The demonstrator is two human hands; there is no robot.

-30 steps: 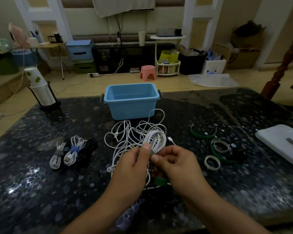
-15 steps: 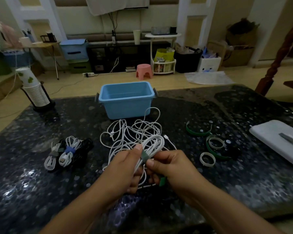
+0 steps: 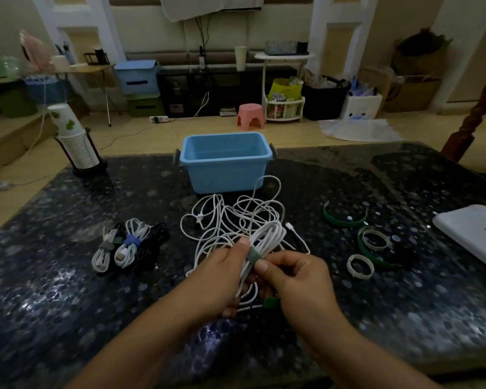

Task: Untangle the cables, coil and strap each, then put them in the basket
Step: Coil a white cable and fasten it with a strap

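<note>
Two hands: left hand (image 3: 219, 279), right hand (image 3: 295, 279). One blue basket (image 3: 225, 161) on the counter (image 3: 68, 304). One coiled white cable (image 3: 264, 240) in the fingers, banded by one grey-green strap (image 3: 253, 255). One loose tangle of white cable (image 3: 236, 217); number of cables in it unclear. Three strapped bundles (image 3: 129, 245) at left: two white, one black. Loose straps at right: two white rings (image 3: 360, 265) and at least two green ones (image 3: 344, 217); one more dark shape beside them, unclear. One stack of paper cups (image 3: 73, 141). One white board (image 3: 472, 231).
</note>
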